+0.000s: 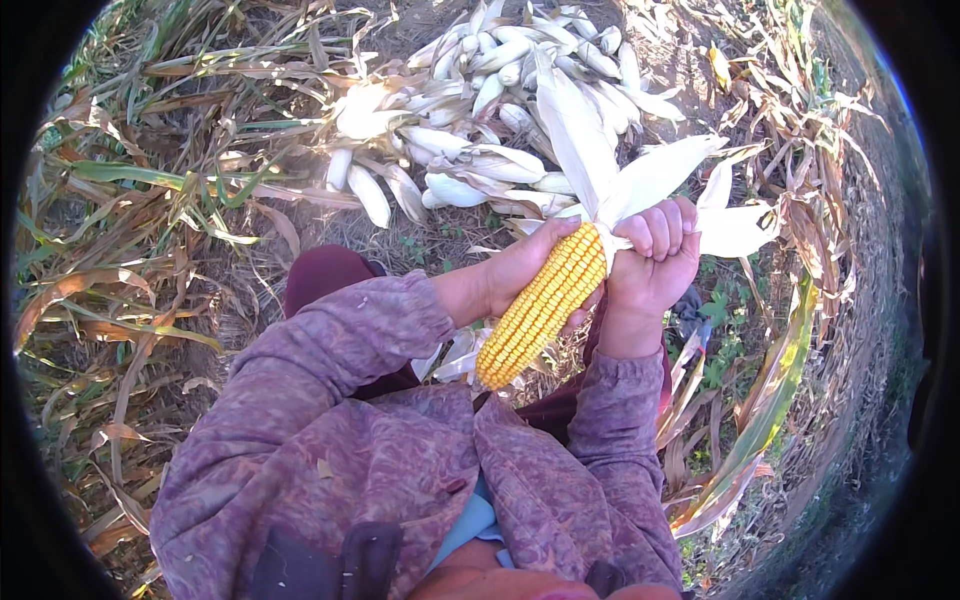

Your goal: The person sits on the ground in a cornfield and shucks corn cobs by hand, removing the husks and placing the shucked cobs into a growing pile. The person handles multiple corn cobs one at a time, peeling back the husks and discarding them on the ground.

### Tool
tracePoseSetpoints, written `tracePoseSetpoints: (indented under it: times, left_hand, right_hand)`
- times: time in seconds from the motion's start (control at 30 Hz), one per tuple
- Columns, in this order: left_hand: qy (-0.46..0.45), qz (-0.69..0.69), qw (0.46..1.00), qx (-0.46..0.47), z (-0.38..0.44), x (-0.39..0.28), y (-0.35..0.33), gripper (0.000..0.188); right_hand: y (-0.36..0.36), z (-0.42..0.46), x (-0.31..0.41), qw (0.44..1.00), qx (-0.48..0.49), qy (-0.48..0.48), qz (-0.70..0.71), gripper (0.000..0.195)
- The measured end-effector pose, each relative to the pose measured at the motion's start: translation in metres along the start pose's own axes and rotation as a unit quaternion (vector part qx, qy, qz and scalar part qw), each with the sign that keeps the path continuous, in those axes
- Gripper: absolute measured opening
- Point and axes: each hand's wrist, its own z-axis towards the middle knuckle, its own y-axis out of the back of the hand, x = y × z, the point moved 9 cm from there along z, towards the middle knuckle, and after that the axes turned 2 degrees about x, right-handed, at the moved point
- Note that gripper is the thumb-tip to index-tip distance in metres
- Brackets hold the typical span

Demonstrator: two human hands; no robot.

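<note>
A yellow ear of corn (544, 307) lies slantwise before my chest, its kernels bare. My left hand (529, 262) wraps around the cob near its base, the fingers partly hidden behind it. The pale husk leaves (581, 135) are peeled back from the kernels and spread away from the base, still joined there. My right hand (656, 251) is closed in a fist around the gathered husk at the base, with husk ends sticking out on its far side and to the right.
Beyond my hands lies a heap of corn ears in pale husks (487, 127). Dry corn stalks and leaves (135, 210) cover the ground at left, with more dry leaves (817, 180) at right. My knee (322, 274) is bent at left. Loose husks (457, 356) lie between my legs.
</note>
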Motion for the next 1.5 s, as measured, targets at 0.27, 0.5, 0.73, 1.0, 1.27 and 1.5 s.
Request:
tracePoseSetpoints:
  times: [0.27, 0.5, 0.73, 1.0, 1.27, 1.5]
  left_hand:
    - [-0.084, -0.03, 0.986, 0.141, -0.033, -0.023, -0.042, 0.085]
    - [-0.176, -0.011, 0.982, -0.066, -0.029, -0.065, 0.009, 0.074]
    - [-0.119, 0.082, 0.987, -0.065, -0.026, -0.059, 0.044, 0.051]
    - [-0.18, 0.285, 0.925, -0.175, -0.028, -0.067, 0.029, 0.042]
    - [-0.232, 0.304, 0.922, -0.065, -0.023, -0.069, 0.029, 0.039]
    - [-0.149, 0.384, 0.891, -0.19, -0.024, -0.065, 0.04, 0.051]
  right_hand:
    - [-0.04, -0.008, 0.084, 0.988, 0.056, 0.117, 0.088, 0.012]
    - [-0.002, -0.012, 0.087, 0.836, -0.042, 0.139, -0.529, 0.027]
    - [0.021, -0.02, -0.006, 0.668, -0.027, -0.001, -0.744, 0.047]
    - [-0.022, -0.029, -0.038, 0.392, 0.196, 0.17, -0.883, 0.031]
    - [-0.021, -0.024, -0.049, 0.369, 0.183, 0.144, -0.9, 0.021]
    - [0.027, -0.023, -0.019, 0.773, -0.04, 0.039, -0.632, 0.014]
